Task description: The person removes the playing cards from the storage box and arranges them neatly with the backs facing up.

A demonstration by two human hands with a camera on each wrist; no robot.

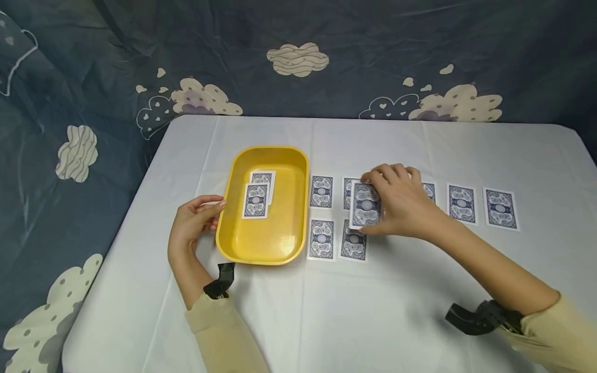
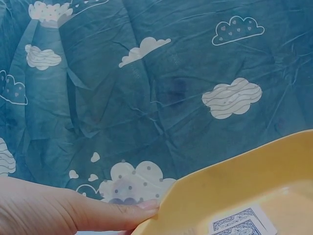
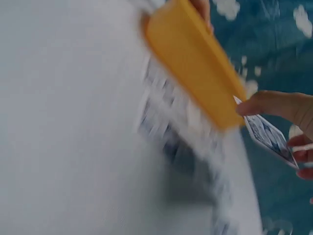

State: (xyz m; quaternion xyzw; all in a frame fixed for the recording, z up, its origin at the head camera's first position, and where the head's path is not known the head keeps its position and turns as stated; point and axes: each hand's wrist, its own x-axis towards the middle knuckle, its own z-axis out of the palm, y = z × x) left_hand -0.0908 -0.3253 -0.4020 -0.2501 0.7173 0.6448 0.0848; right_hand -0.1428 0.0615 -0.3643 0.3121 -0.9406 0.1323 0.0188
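My right hand [image 1: 400,202] holds a playing card [image 1: 365,204] by its edges, thumb at the near edge and fingers at the far one. Its blue patterned back faces up, above other cards on the table. In the right wrist view this card [image 3: 269,137] is tilted between thumb and fingers. My left hand [image 1: 193,223] grips the left rim of a yellow tray [image 1: 268,257], with the thumb [image 2: 117,215] against the tray's edge in the left wrist view. Inside the tray, one face-down card [image 1: 256,201] partly overlaps another card [image 1: 262,177].
Right of the tray lie face-down cards in two rows. The far row includes a card [image 1: 321,191] beside the tray and a card [image 1: 501,209] at the right end. A near-row card [image 1: 321,239] lies below. White cloth [image 1: 373,321] covers the table; a dark cloud-patterned curtain [image 1: 345,31] hangs behind.
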